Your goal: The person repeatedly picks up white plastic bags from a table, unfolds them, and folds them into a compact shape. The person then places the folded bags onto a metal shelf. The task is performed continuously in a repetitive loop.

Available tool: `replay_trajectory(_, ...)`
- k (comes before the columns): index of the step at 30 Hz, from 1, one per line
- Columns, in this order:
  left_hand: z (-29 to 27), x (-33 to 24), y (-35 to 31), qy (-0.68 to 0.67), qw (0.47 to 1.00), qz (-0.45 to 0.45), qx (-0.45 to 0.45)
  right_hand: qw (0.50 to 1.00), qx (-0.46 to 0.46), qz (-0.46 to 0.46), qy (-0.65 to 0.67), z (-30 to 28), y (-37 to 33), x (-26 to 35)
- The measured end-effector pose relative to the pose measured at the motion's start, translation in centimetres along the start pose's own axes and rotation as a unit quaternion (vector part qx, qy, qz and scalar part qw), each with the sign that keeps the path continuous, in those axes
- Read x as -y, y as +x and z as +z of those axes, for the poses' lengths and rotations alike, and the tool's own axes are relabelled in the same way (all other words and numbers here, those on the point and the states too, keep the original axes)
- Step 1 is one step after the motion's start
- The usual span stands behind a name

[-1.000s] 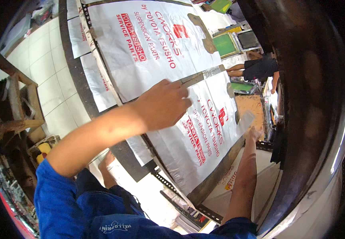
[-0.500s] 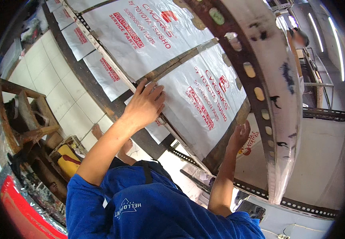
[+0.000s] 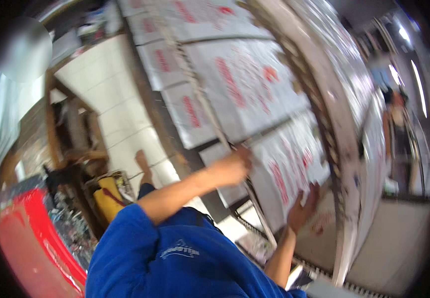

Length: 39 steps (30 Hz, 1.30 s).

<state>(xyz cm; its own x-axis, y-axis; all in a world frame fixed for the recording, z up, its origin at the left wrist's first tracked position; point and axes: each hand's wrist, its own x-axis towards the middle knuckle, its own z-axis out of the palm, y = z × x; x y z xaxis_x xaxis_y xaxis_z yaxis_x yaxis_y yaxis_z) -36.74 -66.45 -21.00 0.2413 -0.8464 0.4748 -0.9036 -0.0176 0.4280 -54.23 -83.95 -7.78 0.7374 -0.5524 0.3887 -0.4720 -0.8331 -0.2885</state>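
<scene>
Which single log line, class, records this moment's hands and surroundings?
left hand: at left edge of printed sheet, grip blurred | right hand: open, by same sheet's right edge | around: more printed sheets, tiled floor

Sheets (image 3: 257, 92) lie on the table (image 3: 149, 99), right of floor tiles (image 3: 118, 94).

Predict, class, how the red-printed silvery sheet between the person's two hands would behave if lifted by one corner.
The sheet lies flat with no thickness visible at its edges, so it is probably light and floppy. Its bright patches hint at a slick surface that might slide. Being broad and flat, it seems unlikely to roll.
</scene>
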Motion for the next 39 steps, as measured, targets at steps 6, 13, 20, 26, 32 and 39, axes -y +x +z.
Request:
replay_trajectory(6, -10.8, -0.1, -4.8, -0.118, 0.946, 0.0, -0.302, 0.977, -0.03, -0.073, 0.198, 6.6, 5.5, 11.6)
replay_trajectory(13, -33.8, 13.6, -21.0, 0.211, 0.826, -0.328, -0.407, 0.778, 0.349, -0.096, 0.513, 21.4, 5.1, 33.7)
replay_trajectory(20, -46.4, 14.0, -35.5, 0.305, 0.606, -0.616, -0.4, 0.71, 0.568, -0.1, 0.403, 39.7, 1.6, 39.5)
replay_trajectory(26, -42.8, 12.7, -37.5, 0.249, 0.574, -0.648, -0.434, 0.744, 0.623, -0.114, 0.215, 50.6, 3.3, 36.5)
replay_trajectory(32, -54.0, 13.2, -37.7, 0.568, 0.388, -0.601, -0.408, 0.717, 0.635, -0.278, 0.065, 64.1, 7.8, 29.7)
replay_trajectory(39, -67.2, 20.9, -54.6, 0.563, 0.222, -0.753, -0.256, 0.69, 0.694, -0.125, 0.166, 59.5, 13.6, 48.9)
